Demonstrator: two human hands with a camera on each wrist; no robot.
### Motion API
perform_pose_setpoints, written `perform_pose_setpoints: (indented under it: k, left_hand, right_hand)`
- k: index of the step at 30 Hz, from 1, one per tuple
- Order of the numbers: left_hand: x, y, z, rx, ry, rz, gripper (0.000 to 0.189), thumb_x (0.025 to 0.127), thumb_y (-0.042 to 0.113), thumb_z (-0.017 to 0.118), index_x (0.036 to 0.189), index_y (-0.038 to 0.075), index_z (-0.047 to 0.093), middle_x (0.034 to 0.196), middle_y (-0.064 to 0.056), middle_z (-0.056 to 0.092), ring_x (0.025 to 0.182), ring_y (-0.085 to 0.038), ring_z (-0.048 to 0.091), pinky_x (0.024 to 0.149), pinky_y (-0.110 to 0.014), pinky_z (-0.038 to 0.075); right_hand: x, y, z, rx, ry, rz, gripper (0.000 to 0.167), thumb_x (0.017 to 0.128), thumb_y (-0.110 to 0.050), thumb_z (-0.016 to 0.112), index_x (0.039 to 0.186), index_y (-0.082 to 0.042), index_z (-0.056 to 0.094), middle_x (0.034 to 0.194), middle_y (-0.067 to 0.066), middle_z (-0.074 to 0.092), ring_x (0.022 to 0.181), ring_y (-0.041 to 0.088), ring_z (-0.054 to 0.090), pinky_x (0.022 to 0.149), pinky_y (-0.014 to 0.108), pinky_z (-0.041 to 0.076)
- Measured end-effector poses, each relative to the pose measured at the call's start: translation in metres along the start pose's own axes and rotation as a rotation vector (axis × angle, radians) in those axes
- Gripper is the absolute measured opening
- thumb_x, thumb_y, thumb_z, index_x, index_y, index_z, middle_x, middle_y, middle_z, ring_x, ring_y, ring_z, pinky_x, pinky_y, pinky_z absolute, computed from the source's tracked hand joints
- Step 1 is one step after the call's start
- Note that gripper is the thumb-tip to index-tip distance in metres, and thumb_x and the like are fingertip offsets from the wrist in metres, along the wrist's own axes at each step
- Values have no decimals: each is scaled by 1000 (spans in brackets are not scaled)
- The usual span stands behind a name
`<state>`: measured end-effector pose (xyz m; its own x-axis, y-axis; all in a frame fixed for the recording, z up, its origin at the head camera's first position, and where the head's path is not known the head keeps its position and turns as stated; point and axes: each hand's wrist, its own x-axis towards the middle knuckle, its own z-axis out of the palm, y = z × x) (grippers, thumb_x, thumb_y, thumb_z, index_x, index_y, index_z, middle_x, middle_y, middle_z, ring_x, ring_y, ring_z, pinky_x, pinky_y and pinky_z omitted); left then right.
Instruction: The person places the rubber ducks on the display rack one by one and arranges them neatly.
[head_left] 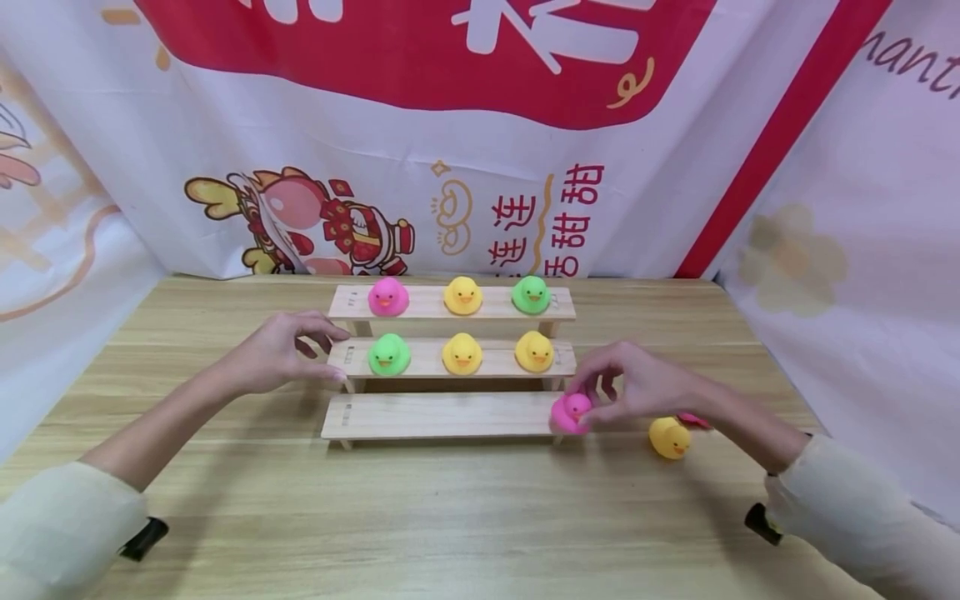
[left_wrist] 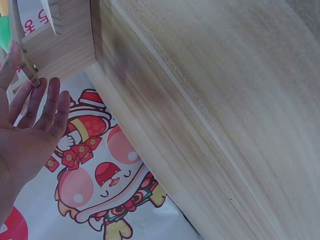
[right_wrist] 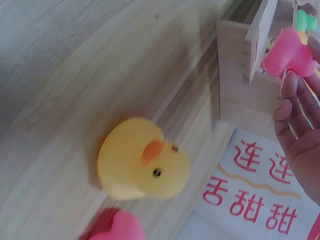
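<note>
A three-step wooden stand [head_left: 442, 417] stands on the table. The left hand [head_left: 288, 354] holds the left end of its middle step between thumb and fingers; in the left wrist view, the fingertips [left_wrist: 42, 82] meet the step's end. The right hand [head_left: 637, 379] grips a pink rubber duck [head_left: 570, 414] at the right end of the bottom step; whether the duck's base touches the wood cannot be told. The top step carries pink [head_left: 387, 297], yellow [head_left: 462, 297] and green [head_left: 531, 296] ducks. On the middle step sit a green duck [head_left: 388, 356] and two yellow ducks [head_left: 461, 356].
A yellow duck [head_left: 669, 438] lies on the wooden table [head_left: 450, 517] right of the stand, under the right forearm. Beside it is a pink duck [right_wrist: 122, 227], partly cut off in the right wrist view. A printed white cloth [head_left: 637, 200] hangs behind the table.
</note>
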<state>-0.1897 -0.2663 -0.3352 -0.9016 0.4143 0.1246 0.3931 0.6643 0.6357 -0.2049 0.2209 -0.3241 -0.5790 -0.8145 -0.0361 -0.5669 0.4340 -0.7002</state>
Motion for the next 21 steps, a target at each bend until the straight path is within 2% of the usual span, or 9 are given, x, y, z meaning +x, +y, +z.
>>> perform_pose_setpoints:
  k: [10,15,21]
  left_hand:
    - [0,1,-1,29,2,-7,52,76,20,95,117,-2,75,108,-9,74,94,-22,65,82,-36,60]
    - [0,1,-1,24,0,-1,51,76,19,95,117,-3,75,108,-10,73,94,-23,65,81,-37,61]
    - [0,2,-1,10,-7,-4,50,76,18,95,117,-4,74,110,-12,73,94,-24,66,81,-39,62]
  right_hand:
    - [21,-17,15,3,0,-141,25,86,-28,87,105,-16,78,92,-7,68,77,19,61,62,29,53]
    - [32,-26,25,7,36,-200,22,86,-25,88,103,-15,78,89,-6,67,73,19,60,59,27,52]
    - [48,-36,37,-6,96,-248,22,84,-22,89,101,-14,79,83,-7,63,69,26,59,56,24,48]
